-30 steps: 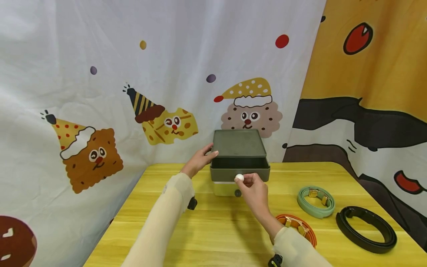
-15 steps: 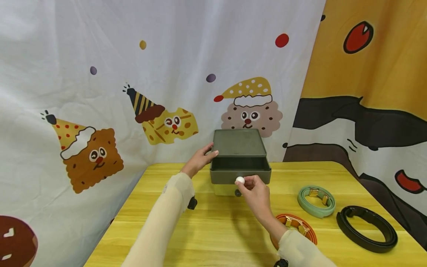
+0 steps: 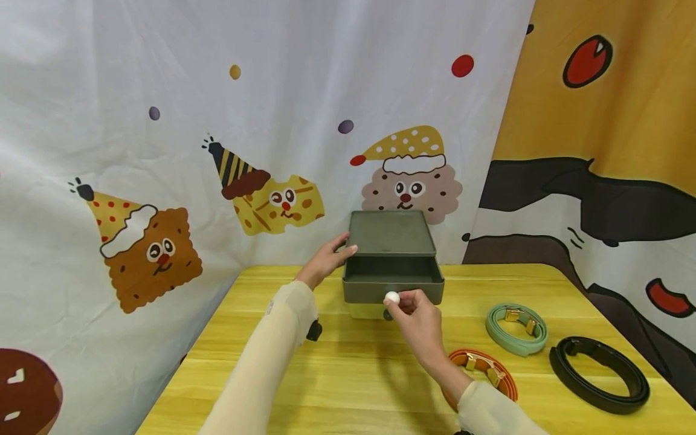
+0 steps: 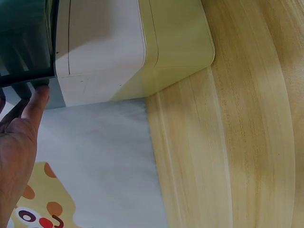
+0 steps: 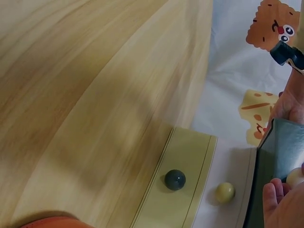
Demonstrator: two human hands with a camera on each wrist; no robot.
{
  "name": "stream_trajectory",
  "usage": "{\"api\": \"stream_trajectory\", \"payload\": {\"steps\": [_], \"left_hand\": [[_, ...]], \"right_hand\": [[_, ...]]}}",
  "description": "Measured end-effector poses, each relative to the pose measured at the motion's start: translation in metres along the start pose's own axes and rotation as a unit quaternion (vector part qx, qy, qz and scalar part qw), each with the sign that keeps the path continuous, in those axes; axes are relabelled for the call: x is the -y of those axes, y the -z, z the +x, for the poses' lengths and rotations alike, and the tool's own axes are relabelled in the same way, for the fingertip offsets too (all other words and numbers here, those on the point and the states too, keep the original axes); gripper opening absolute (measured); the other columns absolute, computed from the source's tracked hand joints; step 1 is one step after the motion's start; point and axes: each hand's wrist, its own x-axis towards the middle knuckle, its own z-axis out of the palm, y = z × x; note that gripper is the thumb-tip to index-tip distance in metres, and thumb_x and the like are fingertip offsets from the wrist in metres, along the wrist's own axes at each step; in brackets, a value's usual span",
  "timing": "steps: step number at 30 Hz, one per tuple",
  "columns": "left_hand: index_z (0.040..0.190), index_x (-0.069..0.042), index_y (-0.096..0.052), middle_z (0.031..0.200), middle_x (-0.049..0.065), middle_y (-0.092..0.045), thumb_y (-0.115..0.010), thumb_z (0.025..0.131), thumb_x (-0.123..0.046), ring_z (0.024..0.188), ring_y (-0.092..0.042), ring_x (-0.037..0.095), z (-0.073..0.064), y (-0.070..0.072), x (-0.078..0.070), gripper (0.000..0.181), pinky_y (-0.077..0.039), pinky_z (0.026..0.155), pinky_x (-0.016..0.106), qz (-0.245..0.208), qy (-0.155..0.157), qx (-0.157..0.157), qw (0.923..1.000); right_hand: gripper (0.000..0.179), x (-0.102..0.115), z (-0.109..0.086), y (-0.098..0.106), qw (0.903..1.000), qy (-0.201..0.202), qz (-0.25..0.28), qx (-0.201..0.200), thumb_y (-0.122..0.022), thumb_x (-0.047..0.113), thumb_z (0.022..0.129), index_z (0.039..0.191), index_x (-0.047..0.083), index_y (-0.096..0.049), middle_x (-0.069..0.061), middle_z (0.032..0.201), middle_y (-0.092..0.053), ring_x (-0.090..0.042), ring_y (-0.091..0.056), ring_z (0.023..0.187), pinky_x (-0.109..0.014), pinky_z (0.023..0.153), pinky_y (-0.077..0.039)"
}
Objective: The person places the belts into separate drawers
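A small drawer cabinet [image 3: 391, 232] stands at the back of the table, with a grey-green top, a pale middle tier and a yellow bottom tier. Its top drawer [image 3: 361, 294] is pulled partway out, and the inside that shows is dark. My right hand [image 3: 420, 320] pinches that drawer's round white knob [image 3: 392, 297] between thumb and fingers. My left hand [image 3: 325, 261] rests with extended fingers against the cabinet's upper left side, thumb near the front edge. In the right wrist view, a cream knob [image 5: 225, 193] and a dark knob [image 5: 175, 180] mark the lower tiers.
Right of my right arm lie coiled belts: an orange one [image 3: 508, 383] partly under the forearm, a green one [image 3: 497, 335] and a black one [image 3: 592, 396]. A curtain [image 3: 283, 72] with cartoon prints hangs behind the wooden table [image 3: 337, 386].
The top drawer has slid a little farther out toward me, my right hand moving back with its knob. My left hand stays at the cabinet's side.
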Motion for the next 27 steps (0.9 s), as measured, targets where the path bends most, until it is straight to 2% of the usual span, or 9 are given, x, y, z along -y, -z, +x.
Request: {"api": "stream_trajectory", "payload": {"steps": [19, 27], "left_hand": [[0.159, -0.026, -0.026, 0.163, 0.006, -0.02, -0.058, 0.099, -0.048, 0.141, -0.037, 0.027, 0.0, 0.0, -0.001, 0.072, -0.037, 0.113, 0.044, 0.013, -0.007, 0.002, 0.9999], [0.159, -0.024, -0.025, 0.163, 0.007, -0.02, -0.057, 0.099, -0.047, 0.143, -0.034, 0.026, -0.001, 0.0, -0.002, 0.072, -0.036, 0.113, 0.045, 0.009, -0.011, 0.002, 0.9999]], "right_hand": [[0.021, 0.001, -0.008, 0.001, 0.9998, 0.016, 0.001, -0.01, -0.082, 0.017, 0.084, 0.093, 0.006, -0.067, -0.002, 0.08, -0.07, -0.014, -0.064, 0.071, -0.021, 0.059, -0.054], [0.022, 0.0, -0.011, 0.001, 0.9997, 0.022, 0.009, -0.01, -0.084, 0.017, 0.082, 0.091, 0.007, -0.067, -0.002, 0.08, -0.07, -0.013, -0.064, 0.07, -0.021, 0.06, -0.054]]}}
